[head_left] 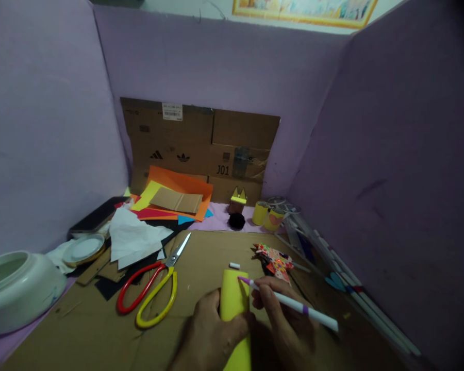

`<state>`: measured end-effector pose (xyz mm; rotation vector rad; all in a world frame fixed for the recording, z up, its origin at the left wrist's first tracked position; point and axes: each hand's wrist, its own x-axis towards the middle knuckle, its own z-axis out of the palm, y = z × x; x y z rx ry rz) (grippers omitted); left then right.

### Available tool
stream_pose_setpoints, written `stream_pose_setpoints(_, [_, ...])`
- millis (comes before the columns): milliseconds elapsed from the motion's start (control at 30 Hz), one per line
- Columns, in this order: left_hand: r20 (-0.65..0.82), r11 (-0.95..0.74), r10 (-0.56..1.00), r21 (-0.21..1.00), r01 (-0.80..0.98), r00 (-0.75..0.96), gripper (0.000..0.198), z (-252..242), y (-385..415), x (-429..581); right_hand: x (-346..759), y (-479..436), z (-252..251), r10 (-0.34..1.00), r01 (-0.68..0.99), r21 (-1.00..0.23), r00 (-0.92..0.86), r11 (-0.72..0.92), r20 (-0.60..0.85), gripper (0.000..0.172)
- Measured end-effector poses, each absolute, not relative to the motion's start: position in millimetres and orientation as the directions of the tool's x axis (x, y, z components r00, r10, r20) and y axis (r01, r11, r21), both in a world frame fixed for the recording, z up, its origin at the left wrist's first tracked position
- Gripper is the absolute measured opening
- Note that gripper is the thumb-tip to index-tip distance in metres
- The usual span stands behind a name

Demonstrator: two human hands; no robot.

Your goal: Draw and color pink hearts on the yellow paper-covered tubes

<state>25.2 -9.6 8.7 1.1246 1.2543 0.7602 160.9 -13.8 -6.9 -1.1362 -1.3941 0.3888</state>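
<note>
My left hand (218, 332) is wrapped round a yellow paper-covered piece (235, 296), long and rounded at its sides, lying on the cardboard. In my right hand (280, 314) is a white marker (305, 309) with a purple band. Its purple tip touches, or nearly touches, the upper part of the yellow piece. A small white cap (234, 266) lies just beyond the far end of that piece. To the left of my left hand, scissors (162, 278) with one red and one yellow handle rest with their blades slightly apart.
A white pot (19, 291) stands at left, near white paper (135, 237) and coloured sheets (181, 180). At the back are a black pompom (237, 221) and yellow rolls (274, 219). A patterned cutout (278, 262) and white rods (371, 301) lie at right. Purple walls (224, 62) enclose the space.
</note>
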Motion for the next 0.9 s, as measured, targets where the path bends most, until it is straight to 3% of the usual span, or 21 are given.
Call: stream_pose_setpoints(900, [-0.314,0.282,0.924,0.945,0.168,0.218,0.029,2.5,-12.0,21.7,163.5,-18.4,-4.6,0.86,0.293,-0.852,0.147,0.434,0.488,0.017])
